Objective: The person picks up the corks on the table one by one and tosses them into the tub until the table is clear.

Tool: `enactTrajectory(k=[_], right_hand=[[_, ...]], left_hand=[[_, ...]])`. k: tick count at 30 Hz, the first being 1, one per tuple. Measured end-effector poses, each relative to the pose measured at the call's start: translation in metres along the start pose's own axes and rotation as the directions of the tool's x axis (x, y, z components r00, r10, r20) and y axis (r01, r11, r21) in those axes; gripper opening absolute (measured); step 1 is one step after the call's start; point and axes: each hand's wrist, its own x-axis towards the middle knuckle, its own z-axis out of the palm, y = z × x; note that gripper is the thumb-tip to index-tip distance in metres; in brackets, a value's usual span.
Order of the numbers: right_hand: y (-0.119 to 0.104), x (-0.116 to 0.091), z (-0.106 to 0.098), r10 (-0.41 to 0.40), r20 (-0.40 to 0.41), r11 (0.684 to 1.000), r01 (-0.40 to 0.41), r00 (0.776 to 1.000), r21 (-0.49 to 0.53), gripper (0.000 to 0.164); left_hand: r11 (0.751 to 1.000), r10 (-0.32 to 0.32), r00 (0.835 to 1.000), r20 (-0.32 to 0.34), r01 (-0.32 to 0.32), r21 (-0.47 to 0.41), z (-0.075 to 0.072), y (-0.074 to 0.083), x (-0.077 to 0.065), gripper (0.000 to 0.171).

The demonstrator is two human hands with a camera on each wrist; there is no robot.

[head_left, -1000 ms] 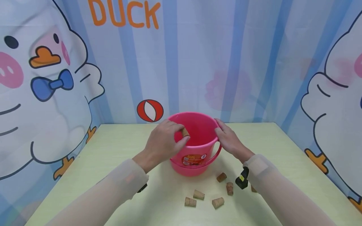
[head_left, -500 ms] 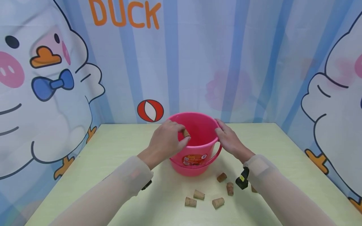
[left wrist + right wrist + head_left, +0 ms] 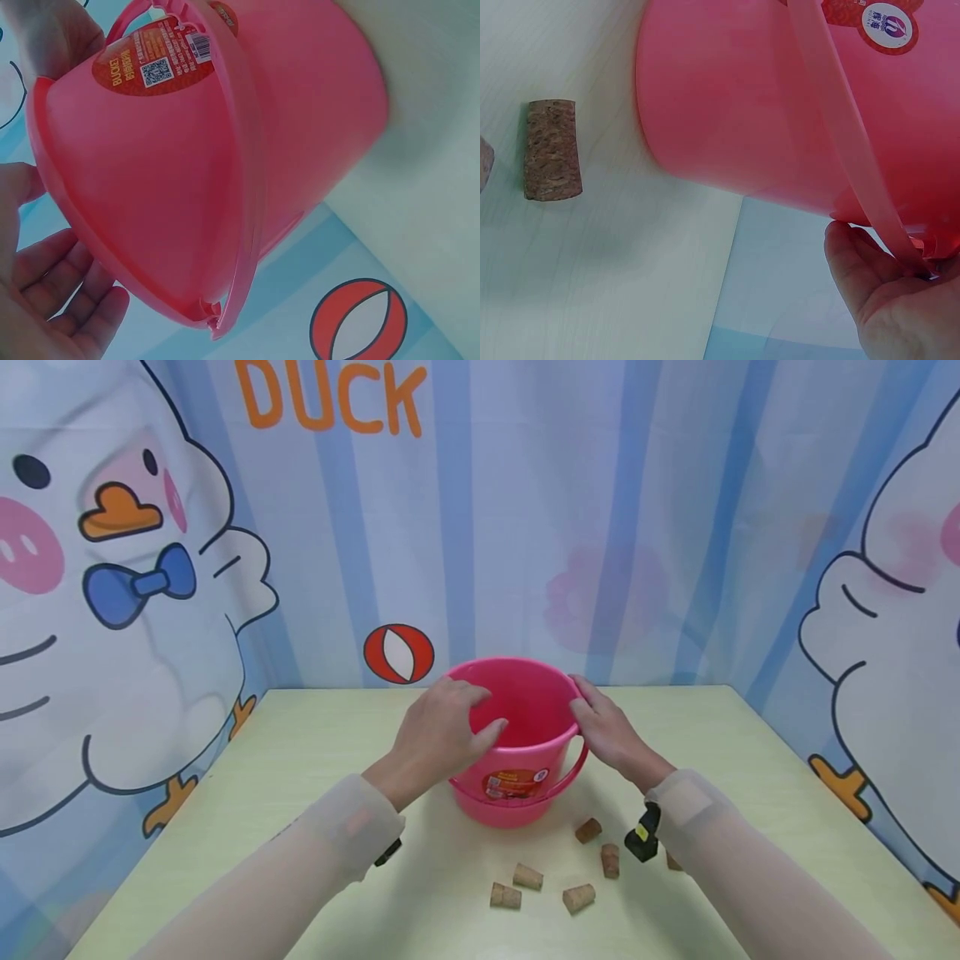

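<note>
A pink bucket (image 3: 502, 815) stands upright on the table, its handle (image 3: 573, 770) hanging down at the front. Over the left side of its mouth is my left hand (image 3: 441, 731), thumb and fingers spread apart with nothing between them. In the left wrist view, its fingers (image 3: 60, 281) are at the bucket's rim. My right hand (image 3: 609, 727) grips the rim on the right side, near the handle's joint. Several corks lie on the table before the bucket, among them a dark cork (image 3: 588, 830) and a paler cork (image 3: 578, 898). The bucket's bottom is hidden.
The pale table (image 3: 330, 735) ends at a curtain (image 3: 525, 527) printed with ducks and stripes. One cork (image 3: 673, 862) is partly hidden by the right sleeve. A speckled cork (image 3: 553, 150) shows close up in the right wrist view.
The cork that my left hand pinched above the bucket is gone from its fingers, which have parted. My right hand and the bucket have stayed in place.
</note>
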Motion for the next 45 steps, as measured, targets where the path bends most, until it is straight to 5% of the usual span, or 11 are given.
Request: enactTrajectory(k=[13, 23, 45], right_hand=[[0.000, 0.000, 0.000, 0.001, -0.002, 1.000, -0.001, 1.000, -0.012, 0.058], [0.000, -0.001, 0.001, -0.007, 0.004, 1.000, 0.007, 1.000, -0.004, 0.058], [0.000, 0.000, 0.001, -0.004, -0.002, 1.000, 0.004, 1.000, 0.002, 0.056]], left_hand=[[0.991, 0.130, 0.986, -0.107, -0.129, 0.022, -0.004, -0.004, -0.011, 0.047], [0.971, 0.238, 0.956, -0.173, -0.237, 0.025, -0.007, -0.005, -0.024, 0.042], [0.938, 0.343, 0.914, -0.215, -0.345, 0.029, -0.008, -0.009, -0.043, 0.039]])
